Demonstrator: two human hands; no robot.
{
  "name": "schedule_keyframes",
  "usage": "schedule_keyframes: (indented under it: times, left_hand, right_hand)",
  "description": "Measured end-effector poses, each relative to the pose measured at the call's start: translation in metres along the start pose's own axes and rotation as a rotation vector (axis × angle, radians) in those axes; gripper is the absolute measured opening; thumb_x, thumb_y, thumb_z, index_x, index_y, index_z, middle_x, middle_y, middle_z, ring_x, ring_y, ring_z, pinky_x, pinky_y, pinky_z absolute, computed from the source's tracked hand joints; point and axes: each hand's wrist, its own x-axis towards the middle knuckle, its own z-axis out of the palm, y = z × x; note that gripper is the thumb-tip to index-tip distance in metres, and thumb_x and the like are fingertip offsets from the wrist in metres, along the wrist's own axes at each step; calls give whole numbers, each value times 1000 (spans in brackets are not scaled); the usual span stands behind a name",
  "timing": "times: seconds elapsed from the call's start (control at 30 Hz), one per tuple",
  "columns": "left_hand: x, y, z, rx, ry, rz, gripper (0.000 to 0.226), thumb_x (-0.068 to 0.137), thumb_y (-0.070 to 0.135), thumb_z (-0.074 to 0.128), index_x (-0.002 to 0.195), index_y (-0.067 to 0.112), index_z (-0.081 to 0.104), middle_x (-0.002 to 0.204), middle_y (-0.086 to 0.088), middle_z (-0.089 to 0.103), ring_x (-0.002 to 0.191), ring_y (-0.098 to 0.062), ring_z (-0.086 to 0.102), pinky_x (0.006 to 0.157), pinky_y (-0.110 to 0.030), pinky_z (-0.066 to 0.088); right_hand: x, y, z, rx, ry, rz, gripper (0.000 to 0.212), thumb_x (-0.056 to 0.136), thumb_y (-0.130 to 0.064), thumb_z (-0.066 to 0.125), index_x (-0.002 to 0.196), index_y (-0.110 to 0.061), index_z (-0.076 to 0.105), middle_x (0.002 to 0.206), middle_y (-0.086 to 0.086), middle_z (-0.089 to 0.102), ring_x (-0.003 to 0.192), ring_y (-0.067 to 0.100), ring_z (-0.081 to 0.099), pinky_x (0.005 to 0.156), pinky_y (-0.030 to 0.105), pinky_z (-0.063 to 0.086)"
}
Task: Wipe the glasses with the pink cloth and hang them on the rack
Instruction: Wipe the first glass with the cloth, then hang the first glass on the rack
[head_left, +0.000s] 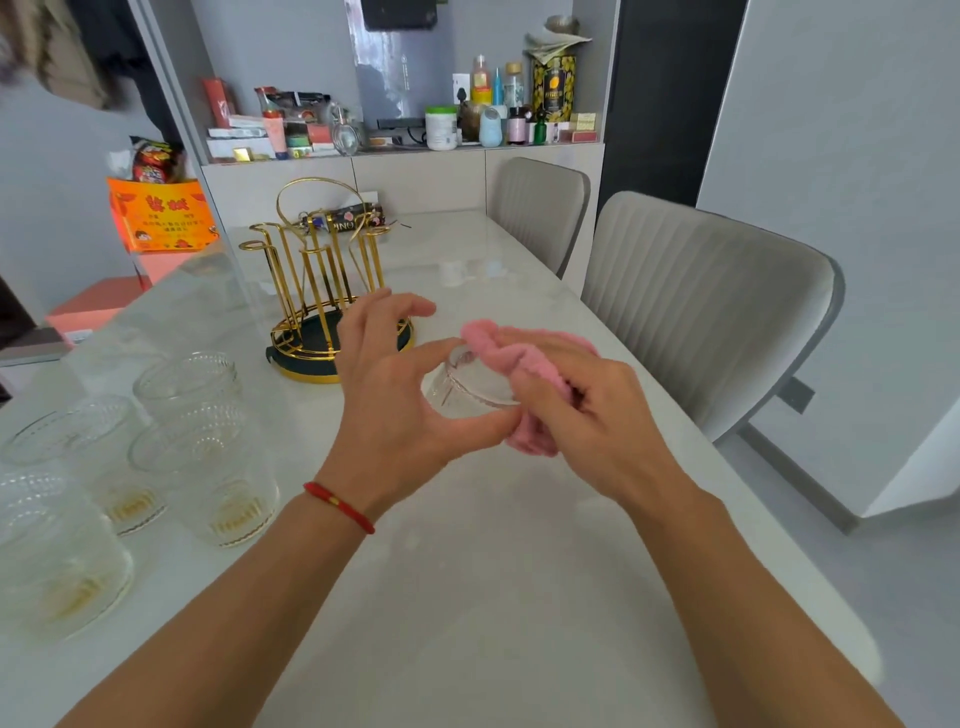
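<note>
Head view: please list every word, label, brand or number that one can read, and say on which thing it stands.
"PINO", partly cut off: dark packet behind the gold rack.
Orange box: large red characters and small print, too blurred to read.
Yellow-black tin on the shelf: label too small to read.
Bottles and jars on the shelf: labels unreadable.
Gold marks on the glasses: blurred, no clear text.

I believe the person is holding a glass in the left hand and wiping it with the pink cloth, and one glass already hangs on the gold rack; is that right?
Not quite: the gold rack is empty, as the head view shows. The rest holds: the left hand holds the glass while the right hand wipes it with the pink cloth.
</note>
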Motion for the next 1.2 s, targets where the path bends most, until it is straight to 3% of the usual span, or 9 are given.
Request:
schedule_keyframes:
  times: [0.2,0.3,0.4,0.57,0.67,0.8,0.9,1.03,1.2]
  left_hand:
    - [23,-6,-7,60,-60,-79,72,55,87,66,100,34,81,126,8,46,133,-20,32,109,-50,37]
    - [32,-9,-14,70,-121,-184,90,52,90,63,110,23,79,125,7,44,130,-17,31,107,-43,36]
    - [54,-15,-25,15,-186,-280,81,59,81,75,109,17,79,115,5,51,122,-19,45,100,-40,49]
    - [94,-31,-45,-186,-178,-475,39,72,55,85,85,20,74,81,6,74,75,-9,69,55,-19,50]
    - [118,-47,-59,-205,-126,-545,60,63,62,88,86,8,75,84,-7,76,75,-17,68,68,-35,59]
    - [148,-67,-80,-166,-57,-553,78,56,73,85,89,3,75,97,-18,76,90,-28,73,87,-51,61]
    - [180,-85,-99,-177,31,-549,73,64,69,85,92,2,76,107,-18,76,98,-30,73,86,-49,62]
    - [227,-117,-122,-218,129,-588,84,60,69,86,106,-1,76,89,-9,70,84,-19,69,80,-47,65]
    - [276,-140,-134,-334,195,-634,96,52,70,86,124,10,66,110,-2,73,101,-18,69,63,-32,62]
  right_hand:
    - [7,5,-12,47,-92,-76,32,96,-5,56,120,-13,75,130,-1,70,134,13,56,112,48,42]
    - [2,6,-17,330,-23,84,31,99,5,49,101,-4,79,92,29,74,104,18,72,88,65,52]
    - [9,10,-7,424,108,270,38,102,-4,49,79,-12,77,56,17,55,56,23,62,55,45,52]
    - [46,18,32,933,168,795,26,97,-31,57,100,-18,79,95,19,74,91,38,71,68,35,57]
    - [69,29,56,1276,197,917,42,99,-32,53,133,-11,65,131,19,67,122,37,63,107,59,44]
    - [94,45,88,1477,40,982,50,105,-47,34,138,-18,60,135,20,64,120,43,62,102,72,36]
    - [117,52,110,1533,41,1005,53,105,-49,35,139,-17,60,141,18,60,133,39,52,116,59,29]
    - [145,59,137,1525,100,995,49,104,-48,41,134,-18,66,132,15,67,125,38,59,110,53,41]
    - [140,66,154,1601,124,1006,46,102,-45,45,130,-17,68,129,15,69,119,40,64,104,54,48]
